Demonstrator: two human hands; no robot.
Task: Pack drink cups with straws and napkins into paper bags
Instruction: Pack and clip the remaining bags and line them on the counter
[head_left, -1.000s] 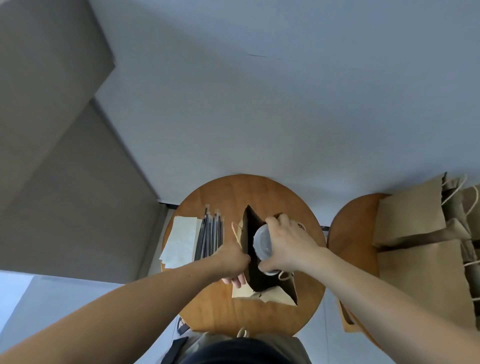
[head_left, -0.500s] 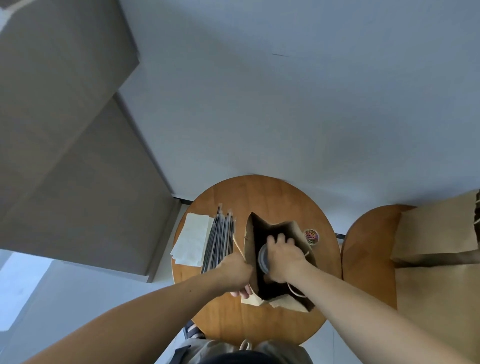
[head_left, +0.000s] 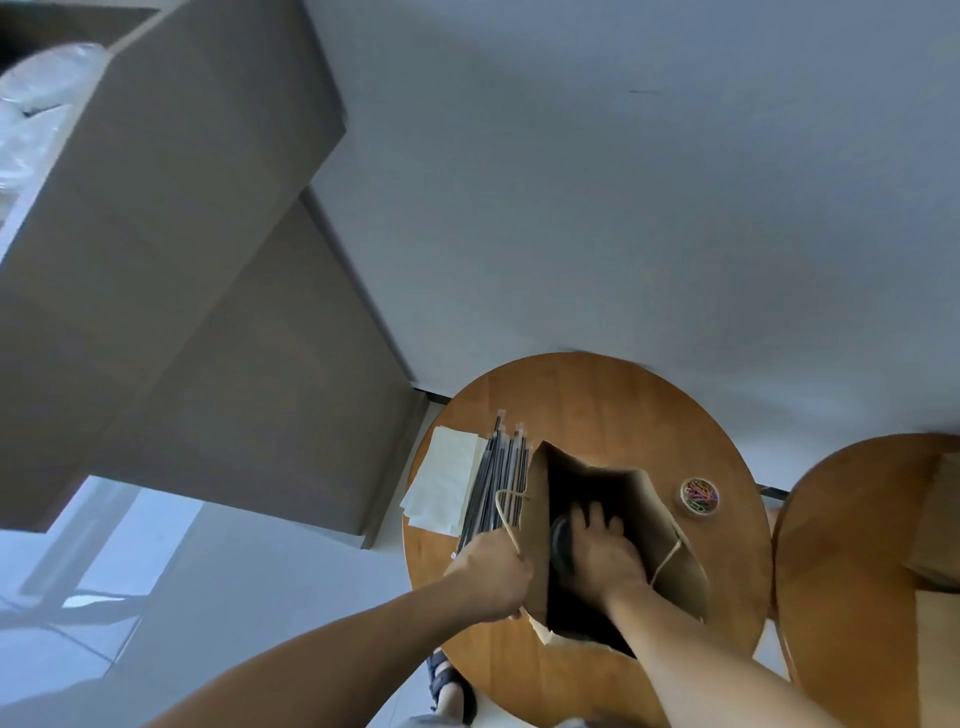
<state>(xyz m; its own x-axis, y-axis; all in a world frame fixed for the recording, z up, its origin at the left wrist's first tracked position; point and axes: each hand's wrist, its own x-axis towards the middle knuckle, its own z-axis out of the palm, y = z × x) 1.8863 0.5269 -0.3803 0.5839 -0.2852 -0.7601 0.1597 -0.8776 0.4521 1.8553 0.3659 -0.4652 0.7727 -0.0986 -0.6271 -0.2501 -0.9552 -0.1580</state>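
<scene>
Napkins (head_left: 444, 486): pale stack at far L edge of round surface (head_left: 597, 405).
Straws (head_left: 501, 483): dark bundle just beside napkins; near end runs under L wrist.
Left grip (head_left: 491, 574): forearm comes in from lower L, fingers curled, clenched on L rim of paper bag (head_left: 537, 525) by its cord handle.
Paper bag: upright, mouth open, mid surface.
Cup (head_left: 560, 540): inside bag; only a dark rounded edge shows.
Right grip (head_left: 602, 556): wrist down in bag mouth, fingers wrapped over cup.
Clip tub (head_left: 700, 496): R of bag, apart.

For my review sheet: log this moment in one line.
right hand: holds cup inside paper bag | left hand: grips bag rim | straws, napkins: unpacked on table
</scene>
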